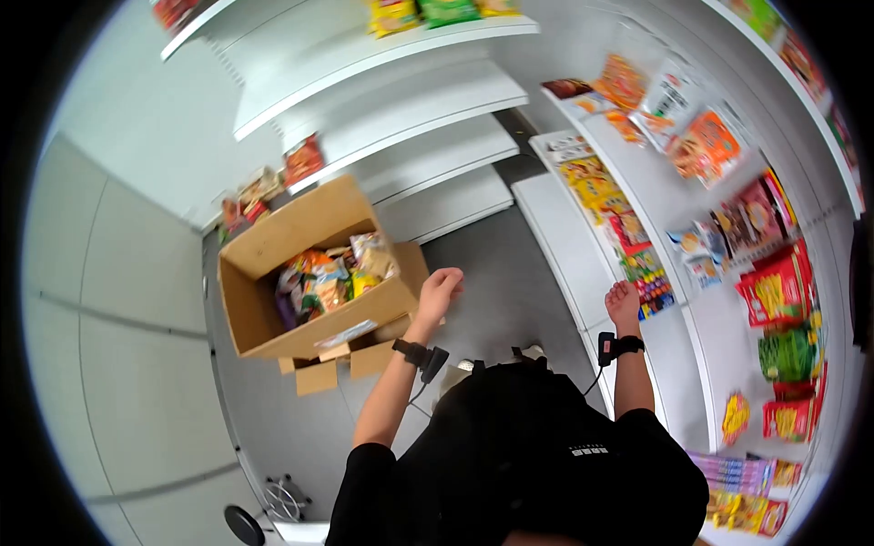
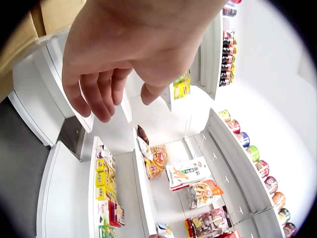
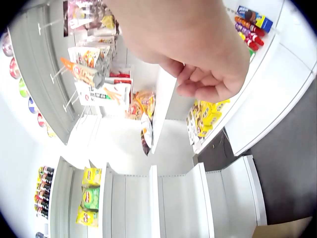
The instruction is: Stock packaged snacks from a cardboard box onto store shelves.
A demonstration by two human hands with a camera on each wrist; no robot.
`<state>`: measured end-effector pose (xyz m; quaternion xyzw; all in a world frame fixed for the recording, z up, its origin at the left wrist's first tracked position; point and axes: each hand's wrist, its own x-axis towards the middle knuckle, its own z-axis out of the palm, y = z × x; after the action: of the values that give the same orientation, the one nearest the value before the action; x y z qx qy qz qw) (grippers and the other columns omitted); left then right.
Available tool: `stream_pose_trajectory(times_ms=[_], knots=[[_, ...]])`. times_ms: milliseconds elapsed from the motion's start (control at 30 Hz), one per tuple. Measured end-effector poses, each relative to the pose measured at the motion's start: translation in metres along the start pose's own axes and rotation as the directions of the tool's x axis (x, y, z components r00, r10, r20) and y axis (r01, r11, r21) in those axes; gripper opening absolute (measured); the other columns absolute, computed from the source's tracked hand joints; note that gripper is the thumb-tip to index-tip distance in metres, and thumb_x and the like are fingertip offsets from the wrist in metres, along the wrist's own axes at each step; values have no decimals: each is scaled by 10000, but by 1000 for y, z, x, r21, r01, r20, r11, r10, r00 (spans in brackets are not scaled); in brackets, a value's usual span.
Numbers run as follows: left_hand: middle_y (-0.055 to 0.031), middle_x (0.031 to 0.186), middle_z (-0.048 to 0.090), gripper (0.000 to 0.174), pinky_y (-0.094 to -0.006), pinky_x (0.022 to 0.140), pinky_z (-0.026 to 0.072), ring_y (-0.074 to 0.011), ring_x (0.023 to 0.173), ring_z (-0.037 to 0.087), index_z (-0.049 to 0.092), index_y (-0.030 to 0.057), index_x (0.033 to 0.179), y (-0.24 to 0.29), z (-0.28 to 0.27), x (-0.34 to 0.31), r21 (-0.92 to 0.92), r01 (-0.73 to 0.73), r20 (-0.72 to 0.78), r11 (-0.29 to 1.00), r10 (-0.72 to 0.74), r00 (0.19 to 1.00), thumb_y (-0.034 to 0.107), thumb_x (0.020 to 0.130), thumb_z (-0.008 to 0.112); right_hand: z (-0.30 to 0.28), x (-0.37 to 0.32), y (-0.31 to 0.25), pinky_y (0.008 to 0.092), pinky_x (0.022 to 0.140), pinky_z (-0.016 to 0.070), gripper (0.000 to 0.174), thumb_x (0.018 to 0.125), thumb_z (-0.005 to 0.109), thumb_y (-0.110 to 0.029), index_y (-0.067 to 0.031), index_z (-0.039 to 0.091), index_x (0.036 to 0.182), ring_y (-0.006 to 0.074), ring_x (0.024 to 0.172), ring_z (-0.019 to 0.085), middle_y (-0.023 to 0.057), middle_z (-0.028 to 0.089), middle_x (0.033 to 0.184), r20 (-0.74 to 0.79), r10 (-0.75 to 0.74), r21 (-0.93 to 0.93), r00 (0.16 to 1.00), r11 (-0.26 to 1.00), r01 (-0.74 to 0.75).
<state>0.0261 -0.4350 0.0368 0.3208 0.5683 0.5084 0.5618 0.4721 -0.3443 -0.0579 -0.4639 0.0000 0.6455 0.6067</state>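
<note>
My left hand [image 1: 441, 293] hangs in the air just right of a big cardboard box [image 1: 232, 305], holding nothing. In the left wrist view the fingers [image 2: 99, 94] droop in a loose bend, with the thumb apart from them. A heap of packaged snacks [image 1: 330, 289] fills part of the box. Over by the right-hand shelves, my right hand [image 1: 624, 303] is also without any item, its fingers [image 3: 210, 89] loosely curled. Nearest to it in the head view are small colourful snack packs [image 1: 648, 278] along a low shelf.
White shelving [image 1: 391, 100] with a few chip bags [image 1: 451, 11] on top stands ahead. Another rack at right carries hanging bags, including red packets [image 1: 778, 287]. Smaller cartons [image 1: 319, 378] lie below the big box. A wheeled stool base [image 1: 287, 499] is at lower left.
</note>
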Motion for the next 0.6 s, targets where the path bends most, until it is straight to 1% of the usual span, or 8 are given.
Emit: stream_pose_trajectory(times_ms=[33, 200, 300, 367, 500, 600], knots=[[-11, 895, 623, 251, -233, 668, 452, -108, 765, 586, 616, 59, 999, -1, -12, -3, -25, 4, -46, 1000, -5, 999, 282, 887, 589, 15, 2, 10, 268, 604, 467, 102, 814, 595, -173, -93, 536, 790, 140, 664, 533, 24, 566, 748, 17, 28, -29, 999, 999, -27], [-20, 912, 626, 231, -249, 692, 453, -119, 781, 592, 613, 66, 1011, -12, -66, -20, -72, 17, -218, 997, -32, 976, 245, 876, 555, 89, 7, 62, 262, 605, 462, 114, 800, 604, -165, -86, 526, 771, 138, 656, 523, 24, 554, 736, 110, 156, -185, 982, 973, -134], [-27, 928, 630, 239, -260, 707, 453, -128, 792, 594, 608, 65, 1022, -18, -93, -31, -111, 26, -307, 994, -59, 950, 236, 870, 538, 130, 10, 93, 261, 625, 456, 112, 797, 606, -156, -86, 523, 772, 134, 683, 521, 23, 546, 741, 160, 230, -278, 960, 943, -180], [-35, 948, 634, 252, -264, 709, 454, -134, 796, 597, 603, 60, 1036, -22, -110, -37, -122, 36, -363, 992, -78, 928, 237, 869, 536, 157, 13, 115, 256, 628, 452, 111, 800, 605, -157, -83, 525, 783, 131, 703, 520, 21, 542, 757, 189, 271, -342, 944, 919, -195], [-43, 953, 636, 264, -255, 677, 457, -137, 785, 602, 599, 55, 1047, -27, -147, -42, -186, 31, -471, 982, -117, 874, 244, 870, 546, 211, 17, 162, 252, 630, 453, 110, 814, 603, -167, -80, 535, 800, 128, 699, 523, 22, 545, 754, 220, 362, -421, 906, 873, -246], [-43, 950, 637, 279, -242, 648, 457, -134, 773, 606, 596, 47, 1052, -36, -184, -39, -220, 37, -551, 975, -155, 820, 256, 871, 557, 251, 23, 199, 262, 631, 459, 115, 817, 605, -170, -79, 537, 799, 133, 692, 525, 25, 552, 759, 271, 437, -464, 858, 840, -282]])
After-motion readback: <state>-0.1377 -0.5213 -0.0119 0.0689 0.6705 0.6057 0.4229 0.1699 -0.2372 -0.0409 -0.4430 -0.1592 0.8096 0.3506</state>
